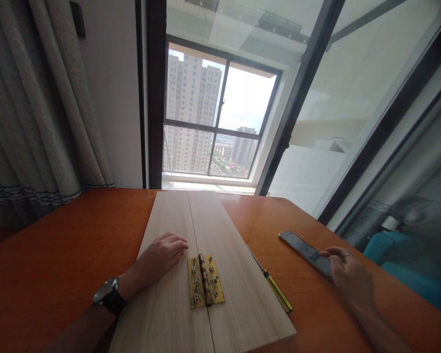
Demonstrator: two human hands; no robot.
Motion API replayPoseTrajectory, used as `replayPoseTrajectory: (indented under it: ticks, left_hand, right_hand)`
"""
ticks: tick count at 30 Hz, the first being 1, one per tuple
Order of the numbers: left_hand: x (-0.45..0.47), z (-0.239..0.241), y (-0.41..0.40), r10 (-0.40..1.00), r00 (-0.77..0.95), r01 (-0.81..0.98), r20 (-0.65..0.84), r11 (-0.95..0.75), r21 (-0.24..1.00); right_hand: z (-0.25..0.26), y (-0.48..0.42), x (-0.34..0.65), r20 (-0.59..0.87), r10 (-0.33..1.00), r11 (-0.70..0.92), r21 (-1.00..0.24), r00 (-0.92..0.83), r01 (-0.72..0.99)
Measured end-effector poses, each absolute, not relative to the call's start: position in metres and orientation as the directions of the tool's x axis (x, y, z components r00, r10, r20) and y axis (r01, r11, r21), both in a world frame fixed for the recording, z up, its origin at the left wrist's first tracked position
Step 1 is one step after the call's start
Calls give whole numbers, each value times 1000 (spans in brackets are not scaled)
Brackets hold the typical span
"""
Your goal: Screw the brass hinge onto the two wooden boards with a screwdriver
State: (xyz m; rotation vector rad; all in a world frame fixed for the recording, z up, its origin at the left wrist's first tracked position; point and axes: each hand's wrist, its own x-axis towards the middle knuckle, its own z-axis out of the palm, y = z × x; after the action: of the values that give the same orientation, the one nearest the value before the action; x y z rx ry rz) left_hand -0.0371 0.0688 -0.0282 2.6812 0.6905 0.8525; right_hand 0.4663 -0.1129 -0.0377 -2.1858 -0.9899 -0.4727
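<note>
The left hand (166,255) is resting, fingers together, on two pale wood-grain boards (246,304); the right hand (353,279) is touching a slim dark phone (303,249), its grip unclear. A worn brass-coloured metal hinge (206,282) is lying just right of the nearer left hand, its barrel (207,289) following their seam (211,329).

Table (81,250) across lower frame, left board (169,314) and right board (238,289) on it at lower centre, hinge (206,282) across both, left hand (163,257) on left board, screwdriver (276,290) just beside right board, phone (303,250) lower right, right hand (351,274) at its near end, window (216,128) beyond, top centre.
</note>
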Motion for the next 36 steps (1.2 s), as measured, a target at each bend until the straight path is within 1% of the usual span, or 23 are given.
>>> replayPoseTrajectory:
  ticks: [7,13,16,21,24,27,30,36]
  left_hand:
    - [-36,-26,65,443,729,247,521,-881,404]
    - [-34,-21,58,399,778,193,486,-887,419]
    - [-34,-22,59,387,793,190,471,-890,414]
    - [-33,-22,59,394,792,207,466,-892,402]
    - [-33,-21,58,394,792,210,466,-893,397]
    - [-33,-20,57,389,796,209,464,-896,392]
    - [-33,-19,57,384,804,211,454,-898,387]
    - [-33,-20,57,377,803,210,460,-903,374]
  right_hand:
    - [-37,-115,467,577,488,-479,-450,655,753]
    - [-41,-112,471,615,535,-410,-411,579,814]
    - [-44,-107,471,641,585,-338,-364,497,868]
    - [-47,-96,465,657,692,-197,-228,299,954]
    - [-47,-91,460,656,718,-162,-169,234,972]
    - [-47,-90,456,675,699,-183,-152,237,971]
    - [-45,-92,455,691,671,-217,-162,268,963]
    - [-42,-103,461,723,558,-328,-260,409,908]
